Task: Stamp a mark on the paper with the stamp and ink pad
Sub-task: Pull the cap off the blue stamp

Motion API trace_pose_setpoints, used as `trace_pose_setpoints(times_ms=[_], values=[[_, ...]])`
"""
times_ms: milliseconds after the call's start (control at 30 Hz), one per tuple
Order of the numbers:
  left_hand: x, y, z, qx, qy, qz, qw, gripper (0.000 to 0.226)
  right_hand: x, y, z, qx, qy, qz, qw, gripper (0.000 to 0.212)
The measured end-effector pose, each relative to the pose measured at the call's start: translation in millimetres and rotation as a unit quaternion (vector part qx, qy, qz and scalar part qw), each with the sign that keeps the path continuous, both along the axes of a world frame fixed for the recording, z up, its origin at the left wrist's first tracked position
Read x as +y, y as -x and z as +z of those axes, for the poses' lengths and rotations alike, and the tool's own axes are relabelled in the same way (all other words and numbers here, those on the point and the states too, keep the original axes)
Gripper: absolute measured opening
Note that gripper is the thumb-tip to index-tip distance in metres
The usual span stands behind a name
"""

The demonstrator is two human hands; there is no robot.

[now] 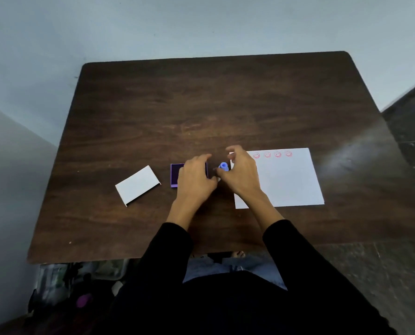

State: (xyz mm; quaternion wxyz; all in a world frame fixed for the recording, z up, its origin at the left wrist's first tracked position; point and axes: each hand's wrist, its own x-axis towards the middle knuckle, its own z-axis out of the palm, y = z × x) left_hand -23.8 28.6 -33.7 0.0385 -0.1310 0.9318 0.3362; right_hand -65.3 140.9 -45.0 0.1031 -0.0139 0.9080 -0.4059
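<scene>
A small blue stamp (223, 166) stands upright on the table between my hands, just left of the white paper (288, 182). The paper carries several red smiley marks (272, 154) along its far edge. My right hand (241, 174) hovers over the paper's left edge with its fingers spread and arched around the stamp; the thumb is close beside it and does not grip it. My left hand (194, 181) lies over the right part of the open purple ink pad (175, 175) and holds it down. Only the pad's left strip shows.
A white box lid (137, 184) lies on the dark wooden table (201, 105) to the left of the ink pad. Walls close in behind and on the left. Bags and clutter sit on the floor under the table's near left corner.
</scene>
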Motion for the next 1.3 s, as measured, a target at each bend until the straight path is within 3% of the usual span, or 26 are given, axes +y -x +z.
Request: trace_pose_setpoints(times_ms=[167,333,500,733,900,1300], values=[[3.7,1.0,-4.7,0.010,0.061,-0.008,0.998,0.060,0.6,0.8,-1.6,0.026,-0.018,-0.001,0.999,0.015],[1.2,0.4,-5.4,0.054,0.061,0.022,0.996,0.035,-1.9,8.5,8.2,-0.041,0.164,-0.066,0.983,0.017],[-0.1,2.1,-2.7,0.087,0.017,0.053,0.995,0.028,-2.4,12.5,11.3,-0.100,0.237,-0.085,0.963,0.016],[2.4,2.2,-7.5,0.063,0.008,0.067,0.996,0.037,0.0,11.9,15.6,-0.102,0.232,-0.089,0.963,0.024],[3.6,2.2,-9.7,0.056,0.002,0.077,0.995,0.030,2.1,12.8,15.1,-0.101,0.226,-0.080,0.966,0.022],[1.3,2.9,-15.8,0.017,-0.031,0.071,0.997,0.029,11.5,18.1,19.0,-0.121,0.229,0.063,0.964,0.030]])
